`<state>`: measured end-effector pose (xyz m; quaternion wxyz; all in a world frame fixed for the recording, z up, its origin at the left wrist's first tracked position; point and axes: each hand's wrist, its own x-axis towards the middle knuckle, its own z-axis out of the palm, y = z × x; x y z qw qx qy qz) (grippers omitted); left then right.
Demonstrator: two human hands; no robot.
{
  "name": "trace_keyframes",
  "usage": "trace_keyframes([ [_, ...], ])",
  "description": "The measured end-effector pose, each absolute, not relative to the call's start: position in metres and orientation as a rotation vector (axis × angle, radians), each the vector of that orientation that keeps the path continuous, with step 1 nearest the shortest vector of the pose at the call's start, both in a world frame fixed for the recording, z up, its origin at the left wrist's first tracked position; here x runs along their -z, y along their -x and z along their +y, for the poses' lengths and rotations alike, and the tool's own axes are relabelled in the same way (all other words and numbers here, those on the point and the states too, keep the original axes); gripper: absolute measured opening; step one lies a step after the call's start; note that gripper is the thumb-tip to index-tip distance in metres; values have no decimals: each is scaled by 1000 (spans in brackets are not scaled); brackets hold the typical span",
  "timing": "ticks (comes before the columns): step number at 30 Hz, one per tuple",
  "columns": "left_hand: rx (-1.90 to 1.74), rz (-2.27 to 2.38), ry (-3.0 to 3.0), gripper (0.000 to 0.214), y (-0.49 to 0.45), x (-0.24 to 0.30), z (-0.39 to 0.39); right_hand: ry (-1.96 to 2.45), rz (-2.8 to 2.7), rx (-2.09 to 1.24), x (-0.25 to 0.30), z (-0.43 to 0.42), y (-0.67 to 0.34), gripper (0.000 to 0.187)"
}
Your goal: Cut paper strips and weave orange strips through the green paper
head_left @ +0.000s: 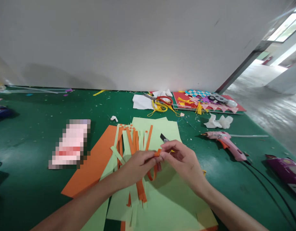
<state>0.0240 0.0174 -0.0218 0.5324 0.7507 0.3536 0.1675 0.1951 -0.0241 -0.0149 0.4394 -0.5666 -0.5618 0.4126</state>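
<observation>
My left hand [138,165] is closed, pinching a narrow orange paper strip [158,154] whose loop hangs below the fingers. The fingertips of my right hand [185,162] meet the same strip from the other side. Tucked in that right hand is a craft knife [164,138], its dark blade pointing up and left; most of its handle is hidden by the fingers. Beneath both hands lie light green paper sheets [177,195], with several loose green and orange strips [139,189] on them. A small woven orange-and-green checkered piece [127,127] sits at the far end of the strips.
An orange sheet [92,163] and a blurred-out pinkish object [71,142] lie to the left. Scissors [165,101] are at the back. A pink glue gun [226,142], crumpled tissue [219,121] and a purple object [285,173] are on the right. A wall [128,41] bounds the green table.
</observation>
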Motion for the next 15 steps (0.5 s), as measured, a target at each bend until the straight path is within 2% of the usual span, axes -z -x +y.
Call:
trace_keyframes([
  [5,-330,896,-1805,29,-23,23,16,1456,-1439,-1027,18,-24,-191,22],
  [10,-312,871,-1796,31,-23,22,14,1475,-1476,-1064,20,-23,-188,13],
  [15,-296,887,-1821,34,-23,25,15,1434,-1483,-1080,18,-23,-189,14],
])
